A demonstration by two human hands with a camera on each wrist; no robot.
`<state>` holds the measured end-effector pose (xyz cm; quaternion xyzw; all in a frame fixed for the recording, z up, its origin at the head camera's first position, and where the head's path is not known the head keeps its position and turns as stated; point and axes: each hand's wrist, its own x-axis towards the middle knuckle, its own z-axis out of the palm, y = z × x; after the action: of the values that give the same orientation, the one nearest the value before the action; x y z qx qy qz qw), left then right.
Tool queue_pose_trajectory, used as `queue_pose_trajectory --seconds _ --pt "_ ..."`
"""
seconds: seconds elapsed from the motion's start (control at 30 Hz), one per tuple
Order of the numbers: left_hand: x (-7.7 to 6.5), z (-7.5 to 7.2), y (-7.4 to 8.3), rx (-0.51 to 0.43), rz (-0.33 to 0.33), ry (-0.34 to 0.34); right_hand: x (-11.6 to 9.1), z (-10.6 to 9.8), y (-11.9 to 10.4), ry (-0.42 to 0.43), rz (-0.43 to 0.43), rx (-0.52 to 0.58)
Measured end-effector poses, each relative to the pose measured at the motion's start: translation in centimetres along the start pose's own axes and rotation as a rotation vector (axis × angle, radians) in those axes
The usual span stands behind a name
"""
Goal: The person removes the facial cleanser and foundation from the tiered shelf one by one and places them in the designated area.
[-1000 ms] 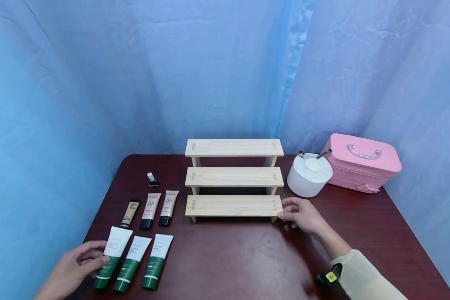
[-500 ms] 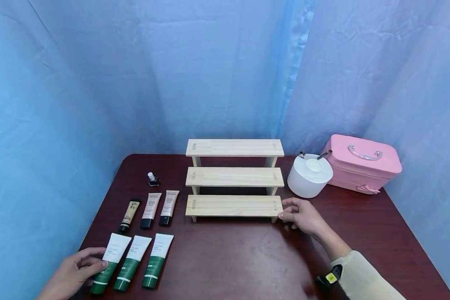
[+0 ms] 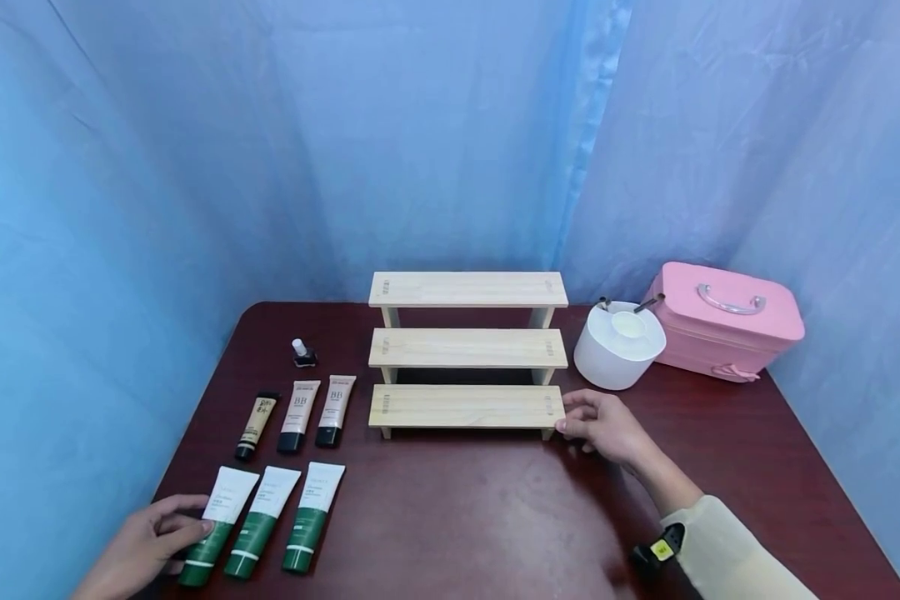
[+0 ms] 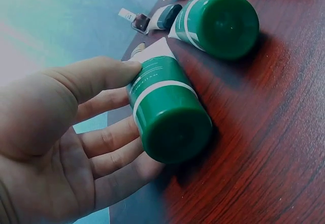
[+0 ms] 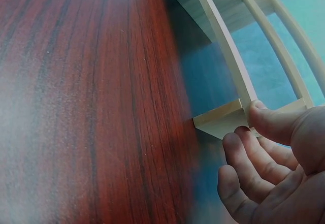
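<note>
At the front left of the table, my left hand (image 3: 142, 543) holds the leftmost green-and-white squeeze tube (image 3: 218, 527). In the left wrist view the thumb lies on top of the tube (image 4: 172, 112) and the fingers reach along its side, green cap toward the camera. Two matching tubes (image 3: 262, 522) (image 3: 313, 518) lie just right of it. My right hand (image 3: 606, 427) is at the right end of the lowest step of a three-tier wooden display stand (image 3: 465, 407). In the right wrist view its thumb presses the board's corner, with fingers curled beneath by the stand's leg (image 5: 223, 120).
Behind the green tubes lie a gold tube (image 3: 257, 425) and two pink BB cream tubes (image 3: 300, 412) (image 3: 337, 408). Farther back is a small dark bottle with a white cap (image 3: 303, 353). Right of the stand are a white round container (image 3: 618, 354) and a pink case (image 3: 727, 321).
The left hand has brought its tube slightly down and toward the person, uncovering the gold tube's cap. The right hand stays at the stand.
</note>
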<state>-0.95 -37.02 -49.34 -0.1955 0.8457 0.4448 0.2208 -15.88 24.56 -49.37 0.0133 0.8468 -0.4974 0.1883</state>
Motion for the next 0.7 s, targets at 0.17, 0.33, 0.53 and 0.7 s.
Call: queue_pose_trajectory --seconds 0.17,0.33,0.53,0.7 --pt "0.17 -0.28 0.15 -0.001 0.003 -0.012 0.19 -0.21 -0.28 -0.006 -0.004 -0.007" --pt "0.4 -0.29 0.46 0.005 -0.017 0.011 0.4 -0.31 -0.3 0.002 -0.02 -0.006" --pt "0.3 -0.14 0.33 0.049 -0.013 0.023 0.33 -0.24 -0.12 -0.014 -0.028 0.02" --pt "0.3 -0.03 0.02 0.062 -0.011 0.025 0.16 -0.23 -0.05 -0.015 -0.034 0.015"
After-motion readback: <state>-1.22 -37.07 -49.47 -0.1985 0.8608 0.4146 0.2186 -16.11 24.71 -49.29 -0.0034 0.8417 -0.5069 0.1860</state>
